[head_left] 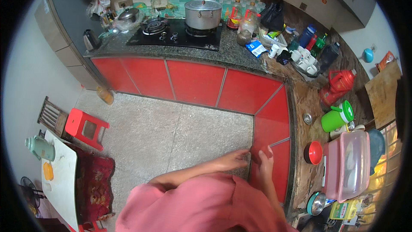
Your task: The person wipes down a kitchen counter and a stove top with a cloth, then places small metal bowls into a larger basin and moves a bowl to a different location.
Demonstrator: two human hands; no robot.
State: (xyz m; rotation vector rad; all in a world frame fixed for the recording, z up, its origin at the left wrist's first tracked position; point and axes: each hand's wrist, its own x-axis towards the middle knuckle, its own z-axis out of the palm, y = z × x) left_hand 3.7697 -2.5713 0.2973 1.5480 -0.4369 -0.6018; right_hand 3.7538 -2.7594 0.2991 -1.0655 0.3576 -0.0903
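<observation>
My left hand reaches across in front of my pink shirt, fingers pointing right and slightly spread. No object shows in it. Close beside it, my right hand is raised with fingers up and apart, also with nothing distinct in it. A narrow gap separates the two hands. Behind them stand the red cabinet doors of the side counter, and a darker red patch there cannot be made out clearly. Nearest to my right hand on the counter is a red bowl.
Along the right counter stand a pink lidded box, a green jug and a red thermos flask. A large aluminium pot sits on the gas hob. At left are a red stool and a white-topped table.
</observation>
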